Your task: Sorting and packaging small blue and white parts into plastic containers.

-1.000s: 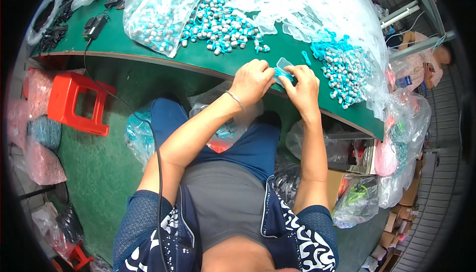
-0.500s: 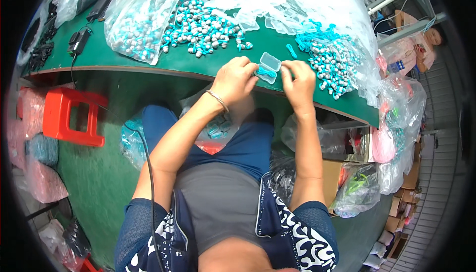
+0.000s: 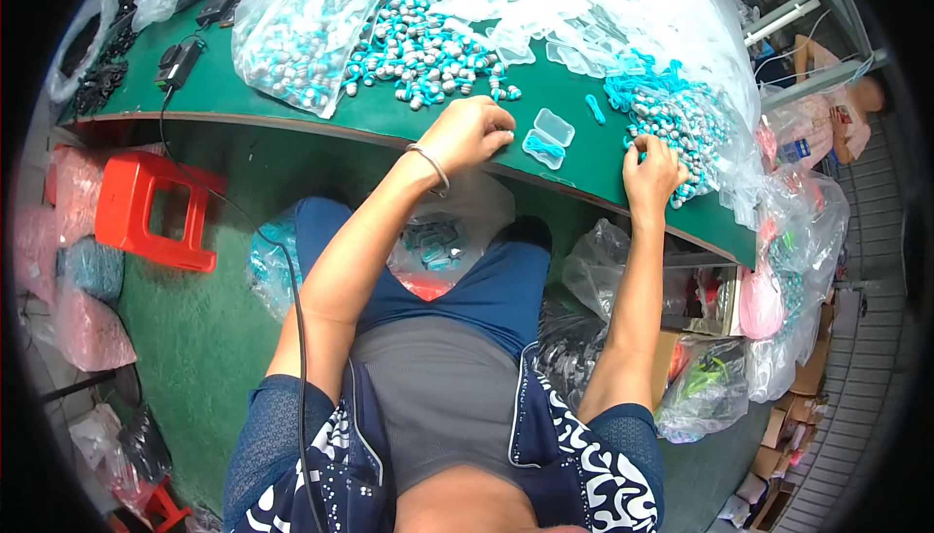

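Observation:
A small clear plastic case [image 3: 556, 126] lies with its lid raised at the green table's near edge, a coiled turquoise cord [image 3: 543, 147] inside. Just left of it is my left hand [image 3: 469, 134], apart from the case, fingers curled and thumb meeting the index finger; a tiny pale spot shows at the tips. My right hand [image 3: 654, 171] reaches into the near-left side of a heap of small grey-and-turquoise plugs [image 3: 693, 134], fingertips bent together among them. What the fingers grip there is hidden. One short turquoise corded piece [image 3: 594, 109] lies between case and heap.
Another heap of grey-and-turquoise plugs [image 3: 418, 52] spreads beside a clear bag of them [image 3: 292, 56]. Clear plastic cases [image 3: 574, 52] lie at the back. A black device [image 3: 179, 64] with a cable sits left. A red stool [image 3: 156, 207] stands below; a person [image 3: 827, 115] is far right.
My right hand has let go of the case and moved right to the plug heap. My left hand has drawn slightly away from the case, which now rests on the table.

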Available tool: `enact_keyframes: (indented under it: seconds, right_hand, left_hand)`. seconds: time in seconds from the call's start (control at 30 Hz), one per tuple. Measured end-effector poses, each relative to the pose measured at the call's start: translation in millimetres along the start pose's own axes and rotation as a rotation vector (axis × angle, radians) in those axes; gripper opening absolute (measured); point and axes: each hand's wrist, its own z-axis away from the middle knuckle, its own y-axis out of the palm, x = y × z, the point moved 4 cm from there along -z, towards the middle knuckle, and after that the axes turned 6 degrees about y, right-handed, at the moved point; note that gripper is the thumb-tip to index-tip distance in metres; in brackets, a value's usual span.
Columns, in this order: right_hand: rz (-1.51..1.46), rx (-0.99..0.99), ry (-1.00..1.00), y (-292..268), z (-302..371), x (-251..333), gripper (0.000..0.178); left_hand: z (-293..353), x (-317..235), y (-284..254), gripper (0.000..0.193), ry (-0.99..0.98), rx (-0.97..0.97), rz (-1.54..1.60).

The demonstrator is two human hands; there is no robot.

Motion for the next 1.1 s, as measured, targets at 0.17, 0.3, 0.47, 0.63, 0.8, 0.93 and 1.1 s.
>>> enact_keyframes:
  seconds: [0.17,0.3,0.47,0.63,0.8,0.93,1.1]
  right_hand:
    - [-0.677,0.166,0.17,-0.7,22.5,31.7,0.006]
    - [-0.518,0.256,0.156,2.1,30.8,32.7,0.008]
    - [-0.532,0.262,0.107,0.8,29.5,32.4,0.009]
    - [-0.57,0.237,0.088,-0.5,30.1,33.9,0.011]
    - [-0.654,0.222,0.117,-6.1,32.1,40.6,0.01]
    - [-0.672,0.179,0.02,-22.4,26.6,63.7,0.011]
    - [-0.628,0.194,-0.131,-17.2,28.4,83.7,0.008]
  left_hand:
    - [-0.7,3.2,1.5,0.016,0.03,-0.065,-0.108]
    - [2.1,-1.0,-3.8,0.012,-0.022,-0.076,-0.276]
    - [4.1,-5.3,-6.5,0.014,0.027,-0.057,-0.282]
    - [0.6,-11.2,-13.2,0.018,0.086,0.053,-0.294]
    - [-0.4,-13.2,-16.8,0.02,0.164,0.164,-0.336]
    - [-2.4,-12.0,-18.7,0.018,0.187,0.215,-0.362]
    - [-4.0,-3.0,-15.7,0.015,0.194,0.144,-0.256]
